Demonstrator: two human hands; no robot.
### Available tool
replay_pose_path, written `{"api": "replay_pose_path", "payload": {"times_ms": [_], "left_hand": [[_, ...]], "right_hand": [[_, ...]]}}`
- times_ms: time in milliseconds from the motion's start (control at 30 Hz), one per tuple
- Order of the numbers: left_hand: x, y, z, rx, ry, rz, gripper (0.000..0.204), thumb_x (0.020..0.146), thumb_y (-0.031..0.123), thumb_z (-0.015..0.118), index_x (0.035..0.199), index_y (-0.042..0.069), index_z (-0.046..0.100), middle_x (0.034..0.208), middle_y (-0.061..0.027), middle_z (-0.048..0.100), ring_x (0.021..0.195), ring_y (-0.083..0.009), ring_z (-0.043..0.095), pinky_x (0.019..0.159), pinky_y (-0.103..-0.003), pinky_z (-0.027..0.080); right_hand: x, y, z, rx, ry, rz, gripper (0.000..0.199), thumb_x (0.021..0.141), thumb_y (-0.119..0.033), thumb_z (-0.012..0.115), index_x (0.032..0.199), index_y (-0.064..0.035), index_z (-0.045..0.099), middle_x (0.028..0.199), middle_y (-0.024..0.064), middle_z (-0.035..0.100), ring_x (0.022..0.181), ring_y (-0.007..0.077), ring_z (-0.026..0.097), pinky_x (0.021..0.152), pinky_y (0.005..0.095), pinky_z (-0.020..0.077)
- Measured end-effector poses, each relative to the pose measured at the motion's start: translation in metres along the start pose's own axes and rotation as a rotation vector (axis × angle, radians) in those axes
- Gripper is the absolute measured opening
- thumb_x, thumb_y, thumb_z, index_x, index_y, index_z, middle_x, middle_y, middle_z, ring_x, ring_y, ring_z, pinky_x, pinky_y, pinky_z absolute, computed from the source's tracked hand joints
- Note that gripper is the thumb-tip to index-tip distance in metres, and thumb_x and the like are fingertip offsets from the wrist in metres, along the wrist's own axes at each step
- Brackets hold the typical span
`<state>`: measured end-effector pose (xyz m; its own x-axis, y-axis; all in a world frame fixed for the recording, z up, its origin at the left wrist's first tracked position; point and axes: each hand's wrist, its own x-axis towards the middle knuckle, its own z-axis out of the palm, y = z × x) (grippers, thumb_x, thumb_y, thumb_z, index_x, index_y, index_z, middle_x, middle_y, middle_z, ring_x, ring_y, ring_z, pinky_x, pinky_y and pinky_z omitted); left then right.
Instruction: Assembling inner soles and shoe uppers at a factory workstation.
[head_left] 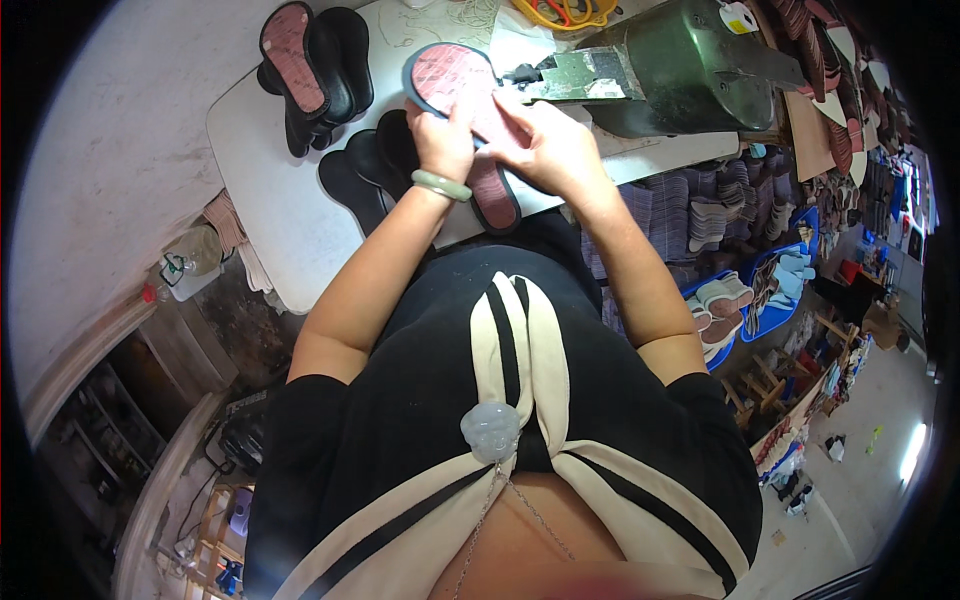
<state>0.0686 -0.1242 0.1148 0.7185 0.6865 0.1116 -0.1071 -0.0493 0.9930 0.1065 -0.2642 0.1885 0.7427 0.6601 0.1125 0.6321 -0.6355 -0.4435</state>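
Both of my hands are on a shoe sole (450,72) with a pink, marked face and a dark rim, held at a slant over the white table. My left hand (443,140), with a green bangle at the wrist, grips its left edge near the middle. From the other side my right hand (553,145) clasps it, thumb and fingers spread across the pink face. The sole's far end lies beside the working end of a green sewing machine (690,70); whether they touch I cannot tell. Its near end (494,205) shows below my hands.
Black soles (350,60) lie piled at the table's far left, with a pink-faced sole (293,65) among them. More black soles (355,185) sit left of my left forearm. A yellow basket (565,12) stands at the back. Stacked shoe pieces (650,215) and blue crates (775,310) are on the right.
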Motion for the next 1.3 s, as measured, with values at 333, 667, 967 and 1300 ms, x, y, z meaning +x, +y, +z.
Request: {"api": "replay_pose_path", "payload": {"times_ms": [333, 667, 967, 1300], "left_hand": [[0.043, -0.016, 0.02, 0.122, -0.199, -0.445, 0.034, 0.085, 0.026, 0.06, 0.102, -0.004, 0.06, 0.1, -0.0157, 0.063, 0.088, -0.0212, 0.061, 0.079, -0.034, 0.046], [0.13, 0.016, 0.01, 0.834, -1.016, 0.977, 0.063, 0.075, 0.053, 0.061, 0.113, 0.004, 0.056, 0.118, -0.0144, 0.053, 0.117, -0.03, 0.042, 0.107, -0.046, 0.021], [0.145, 0.079, 0.03, 1.216, -1.457, 0.586, 0.035, 0.082, 0.04, 0.061, 0.106, 0.015, 0.063, 0.091, -0.0072, 0.063, 0.099, -0.0267, 0.056, 0.09, -0.044, 0.04], [0.112, 0.056, -0.002, 1.084, -1.24, 0.381, 0.039, 0.089, 0.04, 0.051, 0.123, 0.022, 0.054, 0.102, -0.0167, 0.064, 0.095, -0.0349, 0.06, 0.083, -0.042, 0.046]], "right_hand": [[-0.042, 0.024, 0.007, 1.658, -0.342, 0.677, 0.037, 0.092, -0.027, 0.05, 0.112, 0.0033, 0.054, 0.095, 0.0128, 0.063, 0.081, 0.0174, 0.062, 0.067, 0.0308, 0.0491], [0.0, 0.0, 0.041, 1.636, -0.163, 0.778, 0.027, 0.091, -0.021, 0.054, 0.103, 0.0025, 0.056, 0.085, 0.0088, 0.064, 0.062, 0.0081, 0.052, 0.051, 0.0199, 0.0403], [0.017, 0.005, 0.05, 1.542, -0.114, 0.795, 0.027, 0.092, -0.025, 0.053, 0.088, 0.0005, 0.061, 0.064, 0.0015, 0.058, 0.046, 0.0057, 0.043, 0.04, 0.0178, 0.0316], [0.015, 0.024, 0.033, 1.278, -0.127, 0.672, 0.028, 0.088, -0.025, 0.059, 0.077, -0.0004, 0.065, 0.058, 0.0, 0.056, 0.045, 0.0051, 0.045, 0.042, 0.018, 0.0342]]}}
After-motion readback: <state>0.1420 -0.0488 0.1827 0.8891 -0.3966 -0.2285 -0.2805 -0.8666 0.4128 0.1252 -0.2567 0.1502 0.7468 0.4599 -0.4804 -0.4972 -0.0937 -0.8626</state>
